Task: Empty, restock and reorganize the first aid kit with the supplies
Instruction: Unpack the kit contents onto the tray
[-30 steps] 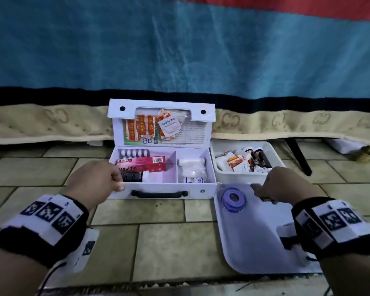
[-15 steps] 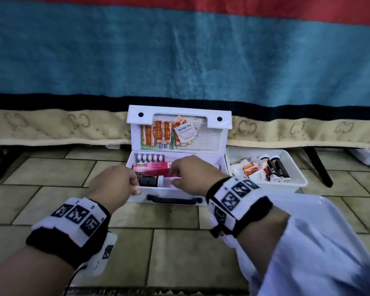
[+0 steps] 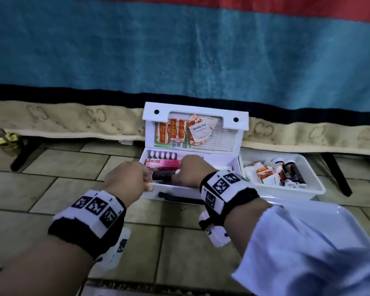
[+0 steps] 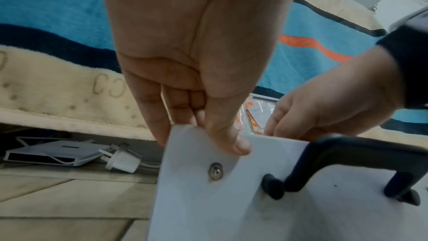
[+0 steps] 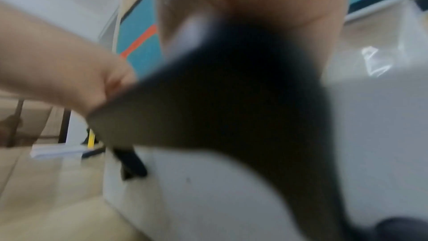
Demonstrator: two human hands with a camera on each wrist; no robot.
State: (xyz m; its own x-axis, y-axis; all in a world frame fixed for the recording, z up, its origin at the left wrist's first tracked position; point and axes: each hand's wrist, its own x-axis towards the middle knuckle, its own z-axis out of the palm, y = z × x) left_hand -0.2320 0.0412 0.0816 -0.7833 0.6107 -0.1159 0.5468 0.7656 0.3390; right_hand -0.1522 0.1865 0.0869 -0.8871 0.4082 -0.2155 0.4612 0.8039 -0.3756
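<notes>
Kit: open white plastic first aid box (image 3: 192,192) stands on the tiled floor (image 3: 73,167), lid upright.
Left hand (image 3: 126,180): thumb and fingers pinch the box's front left corner.
Right hand (image 3: 192,170): curled round a dark cylindrical bottle (image 3: 162,175) in the left compartment.
Beside: white plastic tub (image 3: 286,191) of supplies.

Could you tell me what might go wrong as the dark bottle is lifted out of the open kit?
The right hand grips the dark bottle lying beside the pink Bacidin boxes; lifting it could drag them along. The left hand pinches only the first aid kit at its front corner, so the kit might shift or tip.
</notes>
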